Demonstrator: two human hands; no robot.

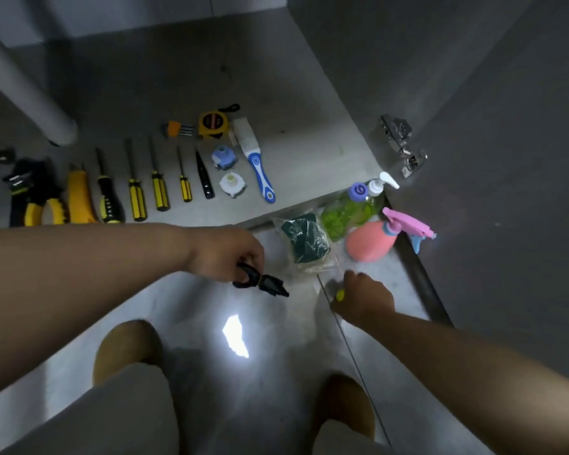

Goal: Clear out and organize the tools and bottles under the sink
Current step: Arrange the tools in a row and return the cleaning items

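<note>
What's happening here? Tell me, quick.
A person crouches at an open cabinet, sorting. The left hand holds a black tool; the right hand grips a yellow item, mostly hidden. Screwdrivers, a tape measure and a brush lie in neat rows on the cabinet floor. A sponge pack, green bottle and pink sprayer sit below its front edge, at the right.

Dim, grey light throughout, hard white glare patch (pixel 235 336) on the glossy floor (pixel 293 362) at 6 o'clock, grey panel (pixel 506 142) at 2 o'clock lost in shadow, left hand (pixel 224 254) and right hand (pixel 362 297) slightly smeared, wide-angle bending at the edges, soft focus overall.
</note>
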